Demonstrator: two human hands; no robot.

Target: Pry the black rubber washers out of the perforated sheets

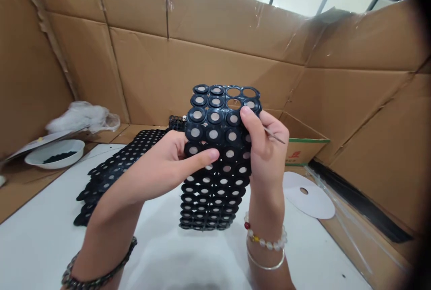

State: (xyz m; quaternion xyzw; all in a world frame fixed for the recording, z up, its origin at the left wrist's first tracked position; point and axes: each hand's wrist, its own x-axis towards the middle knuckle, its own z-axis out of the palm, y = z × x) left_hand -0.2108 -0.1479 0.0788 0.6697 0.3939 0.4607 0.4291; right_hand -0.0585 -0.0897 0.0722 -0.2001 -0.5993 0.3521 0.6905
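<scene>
A long flexible black sheet of joined rings [213,134] hangs upright in front of me, its lower end curving down near the white table. Most rings have pale round centres; three at the top right are open holes. My left hand [168,160] grips the sheet's left edge, thumb across the front and fingers behind. At the upper right, my right hand [267,155] pinches the edge with its thumb beside a ring just below the open holes. A thin pointed metal tool [274,135] sticks out from between this hand's fingers; its other end is hidden.
More black ring sheets [134,155] lie at the left on the white table [161,254]. A white bowl [55,160] with small black pieces and a clear plastic bag [82,117] are farther left. At the right are a white disc [310,198] and cardboard box [303,146]. Cardboard walls surround everything.
</scene>
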